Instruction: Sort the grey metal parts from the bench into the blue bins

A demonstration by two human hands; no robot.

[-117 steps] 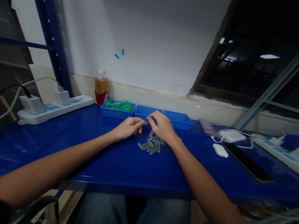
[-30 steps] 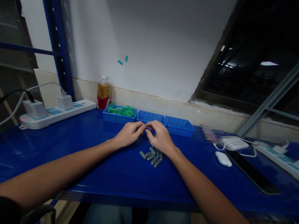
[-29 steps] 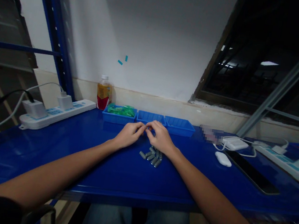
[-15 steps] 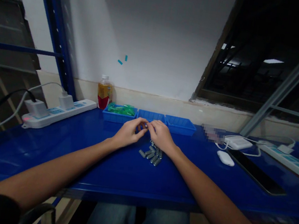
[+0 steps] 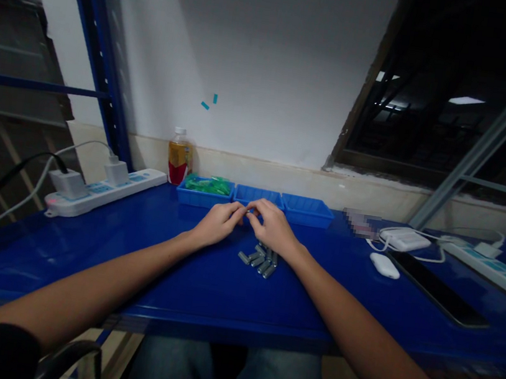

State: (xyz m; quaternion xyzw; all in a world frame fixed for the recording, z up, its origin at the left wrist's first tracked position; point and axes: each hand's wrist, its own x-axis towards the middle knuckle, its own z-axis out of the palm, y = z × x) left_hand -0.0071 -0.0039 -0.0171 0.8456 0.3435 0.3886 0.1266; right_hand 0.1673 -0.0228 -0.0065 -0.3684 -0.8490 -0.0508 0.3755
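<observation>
Meeting at the fingertips above the glossy blue desk [image 5: 184, 280], the left hand [image 5: 220, 222] and the right hand [image 5: 272, 227] both appear closed in a fine pinch on one small shiny metallic piece [image 5: 248, 211], mostly hidden by the fingers; its exact shape is too small to tell. Just in front of the right hand, grey metal cylinders [image 5: 257, 261] lie loosely together on the desk, several touching. Each cylinder is probably stiff, rather dense for its size, hard to damage, and smooth enough to slip or roll; thumb and forefinger across the middle of its length should give the surest hold. The small piece is likely light, rigid and easily dropped, so it calls for opposed fingertips at its edges.
</observation>
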